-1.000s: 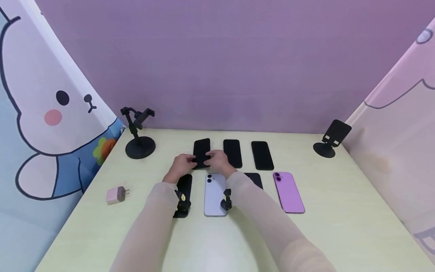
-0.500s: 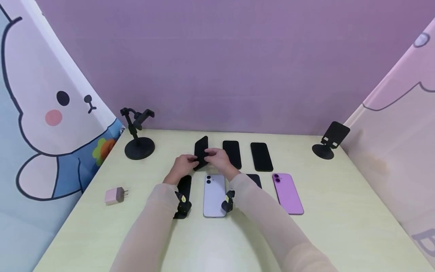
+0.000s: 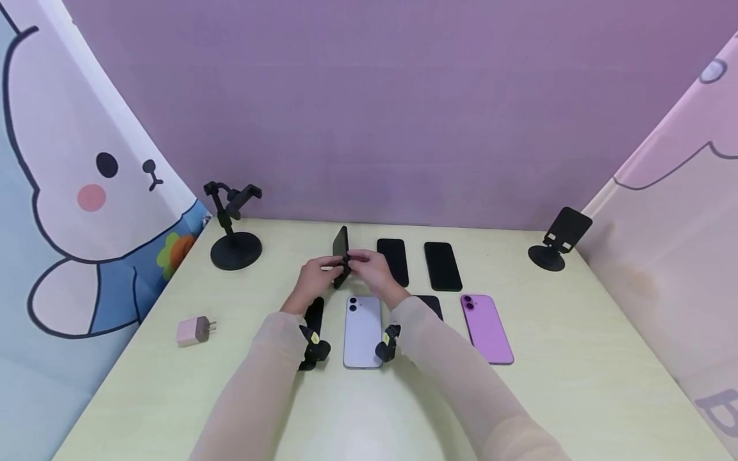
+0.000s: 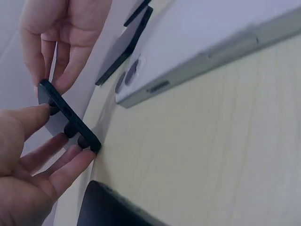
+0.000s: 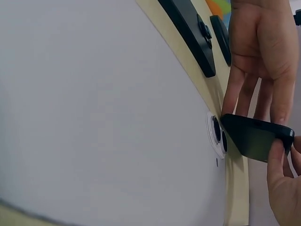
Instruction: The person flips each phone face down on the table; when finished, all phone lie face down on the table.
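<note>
A black phone (image 3: pixel 341 243) stands tilted up on one long edge at the back of the table, its screen side turned away from flat. My left hand (image 3: pixel 316 279) holds its left side; in the left wrist view the thumb and fingers (image 4: pixel 70 169) lie on opposite faces. The right hand (image 3: pixel 373 271) pinches the other edge of the same phone, with its thumb on one face in the right wrist view. Below my hands lies a pale lavender phone (image 3: pixel 362 333), camera side up. Another black phone (image 3: pixel 314 314) is partly hidden under the left wrist.
Two black phones, one near (image 3: pixel 393 261) and one farther right (image 3: pixel 443 266), lie in the back row. A dark phone (image 3: pixel 431 304) is partly covered by the right sleeve. A purple phone (image 3: pixel 487 329), a charger plug (image 3: pixel 194 331) and two black stands, left (image 3: pixel 236 250) and right (image 3: pixel 560 238), surround them.
Held by both hands, the black phone has turned from nearly flat to standing on its edge. The hands have drawn slightly closer together; the other phones lie as before.
</note>
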The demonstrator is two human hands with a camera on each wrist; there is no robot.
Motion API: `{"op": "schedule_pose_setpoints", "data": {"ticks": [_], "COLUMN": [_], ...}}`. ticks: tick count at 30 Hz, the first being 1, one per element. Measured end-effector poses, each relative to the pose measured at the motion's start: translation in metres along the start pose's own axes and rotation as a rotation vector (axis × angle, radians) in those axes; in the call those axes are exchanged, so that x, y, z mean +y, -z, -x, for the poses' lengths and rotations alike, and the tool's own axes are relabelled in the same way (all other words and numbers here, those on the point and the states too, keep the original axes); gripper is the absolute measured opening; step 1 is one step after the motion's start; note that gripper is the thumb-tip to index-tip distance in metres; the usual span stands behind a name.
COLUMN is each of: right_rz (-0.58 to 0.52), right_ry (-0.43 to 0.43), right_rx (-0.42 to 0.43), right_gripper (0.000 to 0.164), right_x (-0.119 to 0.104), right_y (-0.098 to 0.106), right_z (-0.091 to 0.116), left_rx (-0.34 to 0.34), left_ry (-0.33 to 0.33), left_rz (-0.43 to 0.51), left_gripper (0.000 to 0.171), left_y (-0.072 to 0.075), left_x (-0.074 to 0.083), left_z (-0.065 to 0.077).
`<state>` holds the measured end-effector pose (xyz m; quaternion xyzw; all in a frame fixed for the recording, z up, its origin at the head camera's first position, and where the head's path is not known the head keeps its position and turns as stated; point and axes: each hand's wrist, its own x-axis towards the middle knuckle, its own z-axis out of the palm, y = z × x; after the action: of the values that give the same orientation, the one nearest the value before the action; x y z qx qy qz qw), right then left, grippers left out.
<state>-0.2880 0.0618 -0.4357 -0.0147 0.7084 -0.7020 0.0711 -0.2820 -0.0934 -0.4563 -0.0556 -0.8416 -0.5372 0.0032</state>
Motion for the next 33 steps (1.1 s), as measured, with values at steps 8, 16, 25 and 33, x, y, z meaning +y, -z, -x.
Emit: {"op": "schedule_pose_setpoints", "data": {"ticks": [8,16,25,33], "right_rz": [-0.04,-0.015,0.055,0.2], "right_ry": [0.003,0.024,-0.022,-0.074], "right_rx": [0.016,0.006,-0.054,-0.078], "right_gripper": [0.028,0.03,0.036,0.036], "right_x": [0.0026,0.0035,0.0062,0.0074], "right_y": [-0.0011,-0.001,-0.0031,-0.0042], "right_z": [-0.0037,-0.0033,-0.0009,0.0043], "left_rx": [-0.001,0.02,0.039,0.024], "left_ry": [0.044,0.065,0.087,0.087], "left_rz": [0.207,0.321,0.368,0.415], "left_gripper": [0.034,0.031,0.034,0.036], "left_y": [-0.0021,-0.0044,-0.0029,0.0016], "left_x": [0.002,0.0035,0.0033,0.0029], "left_z": [0.0004,-0.0018,-0.0013,-0.0007]}}
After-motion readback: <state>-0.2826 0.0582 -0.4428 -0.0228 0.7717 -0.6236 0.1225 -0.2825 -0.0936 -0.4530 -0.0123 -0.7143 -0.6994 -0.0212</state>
